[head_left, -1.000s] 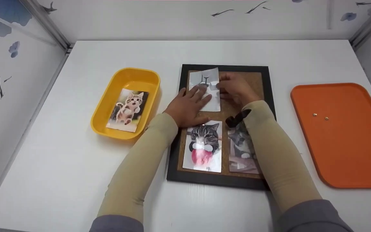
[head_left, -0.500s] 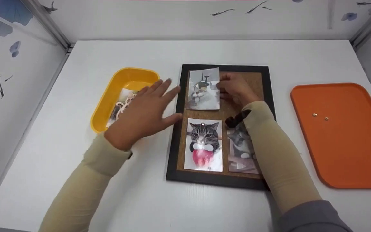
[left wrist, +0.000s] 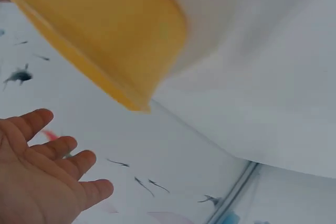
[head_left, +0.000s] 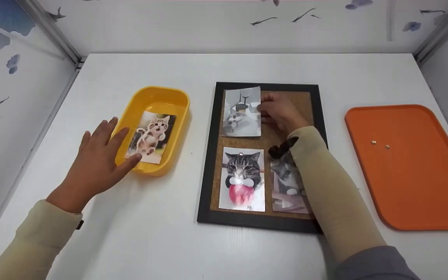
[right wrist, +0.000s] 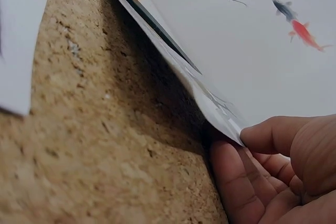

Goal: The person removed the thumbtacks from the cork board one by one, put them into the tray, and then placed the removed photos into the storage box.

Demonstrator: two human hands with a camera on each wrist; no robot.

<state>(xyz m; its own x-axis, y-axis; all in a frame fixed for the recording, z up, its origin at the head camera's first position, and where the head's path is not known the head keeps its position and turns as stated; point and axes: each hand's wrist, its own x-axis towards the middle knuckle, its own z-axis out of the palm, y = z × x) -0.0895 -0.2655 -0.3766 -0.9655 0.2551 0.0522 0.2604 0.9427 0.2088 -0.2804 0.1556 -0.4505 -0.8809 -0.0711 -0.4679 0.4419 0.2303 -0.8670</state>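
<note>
My right hand [head_left: 282, 111] pinching a grey-and-white rectangular cat photo [head_left: 241, 122] by its edge, over the black-framed brown cork board's [head_left: 303, 107] upper left, my left hand [head_left: 95, 163] — spread wide — beside a yellow oblong plastic tub [head_left: 165, 98].

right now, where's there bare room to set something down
The table is bare between the yellow bin and the board, and along the back behind both. The orange tray shows just two tiny metal pieces. Crowded: the board, with three photos, the right hand and its sleeve; and the bin's left side, by the left hand.
</note>
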